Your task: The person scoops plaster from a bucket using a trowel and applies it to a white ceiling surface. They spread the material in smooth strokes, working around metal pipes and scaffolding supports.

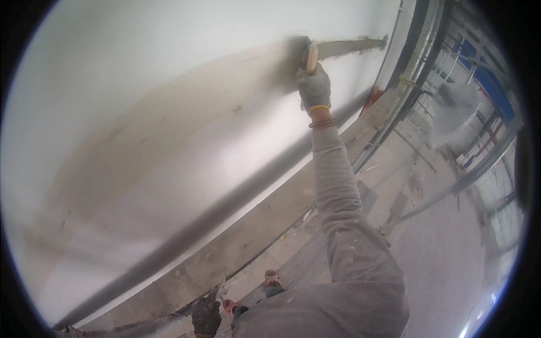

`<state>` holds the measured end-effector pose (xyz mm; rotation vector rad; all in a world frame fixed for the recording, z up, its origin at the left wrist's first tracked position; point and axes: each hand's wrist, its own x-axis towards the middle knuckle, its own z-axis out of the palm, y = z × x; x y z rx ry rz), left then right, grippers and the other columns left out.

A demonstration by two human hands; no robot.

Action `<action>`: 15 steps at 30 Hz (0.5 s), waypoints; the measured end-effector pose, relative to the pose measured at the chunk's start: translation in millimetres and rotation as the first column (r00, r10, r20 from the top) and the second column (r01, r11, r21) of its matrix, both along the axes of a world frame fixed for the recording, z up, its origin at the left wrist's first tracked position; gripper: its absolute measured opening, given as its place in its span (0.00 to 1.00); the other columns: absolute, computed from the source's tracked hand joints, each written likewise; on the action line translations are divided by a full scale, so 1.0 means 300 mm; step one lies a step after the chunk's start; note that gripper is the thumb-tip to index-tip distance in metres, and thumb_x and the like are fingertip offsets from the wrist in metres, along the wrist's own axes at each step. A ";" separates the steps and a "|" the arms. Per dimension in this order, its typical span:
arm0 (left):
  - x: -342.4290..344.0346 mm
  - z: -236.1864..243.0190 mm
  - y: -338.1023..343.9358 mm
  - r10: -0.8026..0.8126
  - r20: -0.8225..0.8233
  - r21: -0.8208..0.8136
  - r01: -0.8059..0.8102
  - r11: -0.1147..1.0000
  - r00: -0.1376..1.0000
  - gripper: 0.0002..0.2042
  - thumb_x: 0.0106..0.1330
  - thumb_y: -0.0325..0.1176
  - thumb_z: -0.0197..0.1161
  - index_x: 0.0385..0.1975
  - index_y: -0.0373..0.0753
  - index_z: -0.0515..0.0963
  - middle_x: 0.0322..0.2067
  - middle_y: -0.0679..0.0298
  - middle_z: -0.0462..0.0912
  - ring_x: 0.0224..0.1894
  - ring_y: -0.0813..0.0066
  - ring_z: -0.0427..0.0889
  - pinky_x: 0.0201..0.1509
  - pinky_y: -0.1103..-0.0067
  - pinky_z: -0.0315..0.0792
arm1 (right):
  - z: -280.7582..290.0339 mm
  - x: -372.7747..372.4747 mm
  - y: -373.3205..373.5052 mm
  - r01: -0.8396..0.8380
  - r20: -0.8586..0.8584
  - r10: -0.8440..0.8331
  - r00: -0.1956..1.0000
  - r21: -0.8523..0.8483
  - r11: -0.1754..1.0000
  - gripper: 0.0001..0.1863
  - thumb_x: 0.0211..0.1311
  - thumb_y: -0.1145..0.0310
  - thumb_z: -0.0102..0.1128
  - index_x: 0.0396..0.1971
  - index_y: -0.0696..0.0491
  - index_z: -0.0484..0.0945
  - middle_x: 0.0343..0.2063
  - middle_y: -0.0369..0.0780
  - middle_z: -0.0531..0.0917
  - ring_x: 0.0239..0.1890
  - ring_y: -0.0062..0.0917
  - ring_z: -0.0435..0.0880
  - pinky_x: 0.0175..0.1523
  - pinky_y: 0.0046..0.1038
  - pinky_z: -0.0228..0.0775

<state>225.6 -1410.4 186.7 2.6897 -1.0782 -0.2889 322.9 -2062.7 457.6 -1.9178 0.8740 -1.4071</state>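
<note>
My right hand (315,90), in a grey knit glove with a yellow cuff, grips the wooden handle of a plastering trowel (312,58). The trowel's dark, blurred blade lies against the pale wall (186,34), at the left end of a rough grey-green strip of plaster (349,47). A wide beige smoothed patch (129,135) spreads left and down from it. Low in the view, my left hand (206,316) wears a dark glove and looks closed. A thin pale piece (222,288) shows beside it; whether the hand holds that is unclear.
A ledge (236,242) runs along the foot of the wall, with grey planks (304,259) below, by my feet (272,277). Metal scaffold poles (417,67) rise on the right. A hazy whitish sheet (453,112) hangs past them. Flat dark pieces (398,206) lie on the dusty floor.
</note>
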 end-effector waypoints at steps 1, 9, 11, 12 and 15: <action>0.004 0.012 0.013 0.035 0.042 -0.041 -0.033 0.999 0.999 0.19 0.59 0.34 0.66 0.51 0.42 0.81 0.38 0.51 0.83 0.42 0.46 0.82 0.47 0.57 0.75 | 0.002 0.020 0.026 -0.005 -0.021 0.004 1.000 -0.028 1.000 0.27 0.58 0.65 0.62 0.59 0.58 0.76 0.41 0.55 0.86 0.45 0.48 0.86 0.52 0.44 0.77; 0.085 0.078 0.187 -0.024 -0.061 -0.168 0.014 0.986 0.998 0.19 0.65 0.36 0.62 0.57 0.45 0.80 0.36 0.51 0.81 0.39 0.47 0.81 0.43 0.57 0.74 | -0.017 0.168 0.452 0.080 0.034 -0.077 0.996 -0.109 0.991 0.37 0.56 0.69 0.61 0.69 0.54 0.65 0.44 0.53 0.86 0.43 0.49 0.87 0.49 0.44 0.79; 0.102 0.098 0.240 -0.007 -0.069 -0.175 -0.005 0.984 0.998 0.20 0.64 0.35 0.62 0.57 0.45 0.80 0.36 0.51 0.81 0.39 0.47 0.81 0.44 0.57 0.75 | -0.051 0.214 0.567 0.079 0.037 -0.074 0.997 -0.165 0.983 0.39 0.54 0.72 0.62 0.70 0.54 0.64 0.44 0.53 0.86 0.43 0.49 0.87 0.50 0.44 0.80; 0.109 0.120 0.265 0.010 -0.078 -0.169 -0.023 0.985 0.997 0.20 0.64 0.34 0.63 0.57 0.46 0.79 0.36 0.51 0.81 0.39 0.47 0.81 0.44 0.57 0.75 | -0.045 0.236 0.656 0.067 0.011 -0.066 0.998 -0.136 0.989 0.41 0.53 0.75 0.62 0.70 0.55 0.63 0.48 0.53 0.85 0.45 0.49 0.87 0.52 0.42 0.79; 0.141 0.111 0.389 -0.005 -0.107 -0.170 -0.014 0.985 0.994 0.20 0.64 0.34 0.64 0.57 0.46 0.80 0.38 0.51 0.83 0.41 0.47 0.81 0.46 0.58 0.76 | -0.065 0.300 0.870 0.019 0.106 -0.002 0.994 -0.156 0.988 0.40 0.52 0.77 0.62 0.69 0.58 0.63 0.58 0.55 0.78 0.56 0.49 0.81 0.61 0.41 0.74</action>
